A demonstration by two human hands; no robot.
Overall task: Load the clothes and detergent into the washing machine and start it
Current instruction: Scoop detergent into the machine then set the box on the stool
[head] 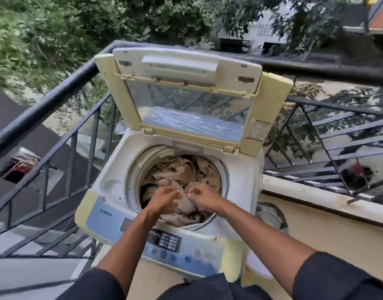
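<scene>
Beige clothes (182, 174) piled inside the drum (223, 169) of the washing machine (112, 191), filling it nearly to the rim; lid (186, 100) raised and leaning back toward the railing (56, 98), so leaving the opening free for loading; both hands reaching over the control panel (164, 241) into the near side of the drum; left hand (162, 200) with curled fingers over a fold of the cloth, blurred, so cannot tell whether closed on it or only touching; right hand (204, 197) pinching a small edge of the same cloth between thumb and fingertips, pinch clamped on the fabric; hands close together, probably to spread or push down the top piece so that nothing hangs over the rim; no detergent visible anywhere, so likely not yet added; loading step seemingly near its end, with detergent, closing of the lid and pressing of the buttons not yet done; risk of cloth caught under the lid if left at the edge.
</scene>
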